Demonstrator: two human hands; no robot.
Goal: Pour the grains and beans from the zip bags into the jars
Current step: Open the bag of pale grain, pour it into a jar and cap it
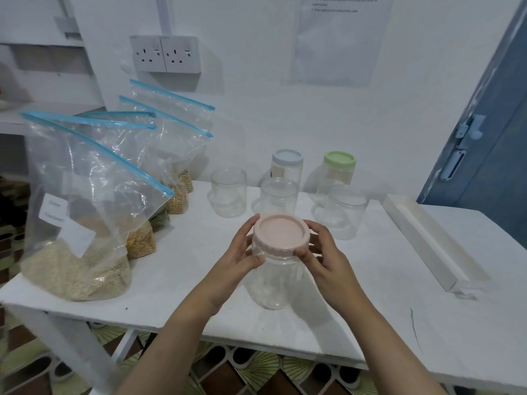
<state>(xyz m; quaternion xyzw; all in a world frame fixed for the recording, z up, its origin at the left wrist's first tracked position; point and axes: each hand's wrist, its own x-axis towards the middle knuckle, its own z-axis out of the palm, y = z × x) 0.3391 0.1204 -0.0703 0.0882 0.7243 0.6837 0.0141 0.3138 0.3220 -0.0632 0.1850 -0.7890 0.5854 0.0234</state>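
A clear plastic jar [273, 283] with a pink lid [281, 234] stands on the white table [182, 269] in front of me. My left hand [239, 252] grips the jar just under the lid. My right hand [319, 252] curls round the lid's right edge. The jar looks empty. Several zip bags with blue seals stand in a row at the left: the nearest bag [82, 218] holds pale grains, the bag behind it [141, 240] yellow grains, and a farther bag [178, 198] round beige beans.
Three open clear jars [229, 192] [279, 195] [346, 212] stand behind the held one. Farther back are a blue-lidded jar [287, 166] and a green-lidded jar [339, 168]. A long white tray [427, 240] lies at the right. A wall socket [165, 54] is above.
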